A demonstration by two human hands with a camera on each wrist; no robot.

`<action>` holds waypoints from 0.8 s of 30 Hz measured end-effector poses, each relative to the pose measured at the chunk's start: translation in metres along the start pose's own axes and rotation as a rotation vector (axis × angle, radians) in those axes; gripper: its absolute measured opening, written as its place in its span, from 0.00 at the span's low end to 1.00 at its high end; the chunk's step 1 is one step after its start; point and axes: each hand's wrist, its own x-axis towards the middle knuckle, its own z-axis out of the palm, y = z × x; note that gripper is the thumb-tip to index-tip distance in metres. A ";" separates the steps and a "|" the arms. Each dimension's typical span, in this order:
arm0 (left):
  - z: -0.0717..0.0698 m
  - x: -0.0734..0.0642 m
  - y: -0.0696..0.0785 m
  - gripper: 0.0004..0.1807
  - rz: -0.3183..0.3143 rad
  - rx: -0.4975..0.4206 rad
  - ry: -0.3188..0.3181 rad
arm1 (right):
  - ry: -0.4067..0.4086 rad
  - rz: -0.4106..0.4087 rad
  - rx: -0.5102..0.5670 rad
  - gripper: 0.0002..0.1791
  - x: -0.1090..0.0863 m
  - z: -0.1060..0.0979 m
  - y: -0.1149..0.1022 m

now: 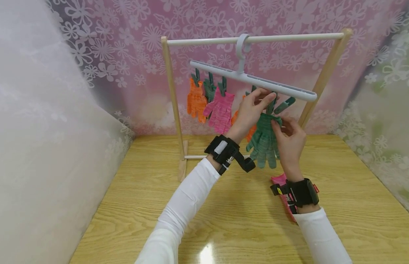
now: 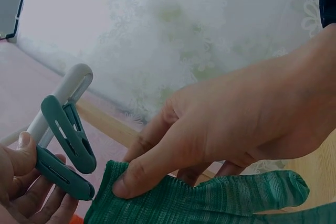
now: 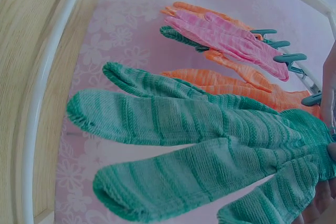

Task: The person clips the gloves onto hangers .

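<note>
A green knitted glove (image 1: pixel 265 141) hangs below the right part of a light grey hanger (image 1: pixel 280 85), fingers downward. My right hand (image 1: pixel 291 141) pinches its cuff between thumb and fingers. At the hanger, my left hand (image 1: pixel 249 113) holds a dark green clip (image 2: pixel 64 174) between thumb and fingers, close to the cuff. Beside it, another dark green clip (image 2: pixel 68 135) hangs tilted from the hanger. Whether the held clip bites the cuff is hard to tell. The glove's striped fingers (image 3: pixel 184 177) fill the right wrist view.
Further left on the hanger, clips hold an orange glove (image 1: pixel 196 101), a pink glove (image 1: pixel 220 110) and other gloves partly hidden. A wooden stand (image 1: pixel 173 91) with a white rod (image 1: pixel 204 41) bears the hanger. Under my right wrist, a pink item (image 1: pixel 279 179) lies on the wooden table (image 1: pixel 224 212).
</note>
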 end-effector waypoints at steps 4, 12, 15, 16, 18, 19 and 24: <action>0.000 0.000 0.000 0.15 0.005 0.008 0.012 | -0.005 -0.019 0.048 0.14 -0.004 0.002 -0.019; 0.000 0.001 -0.002 0.14 0.010 0.022 0.034 | -0.023 -0.015 0.102 0.14 -0.006 0.004 -0.025; 0.000 0.002 -0.003 0.14 0.008 0.034 0.042 | -0.027 -0.011 0.104 0.14 -0.006 0.004 -0.023; 0.000 0.002 -0.004 0.14 0.008 0.033 0.042 | -0.029 -0.010 0.103 0.14 -0.005 0.004 -0.024; -0.001 0.002 -0.004 0.14 0.010 0.034 0.044 | -0.034 -0.004 0.104 0.14 -0.005 0.005 -0.024; -0.001 0.001 -0.004 0.14 0.011 0.034 0.046 | -0.035 -0.003 0.107 0.14 -0.005 0.005 -0.023; -0.001 0.001 -0.005 0.13 0.021 0.029 0.053 | -0.033 0.005 0.148 0.14 0.000 0.007 -0.011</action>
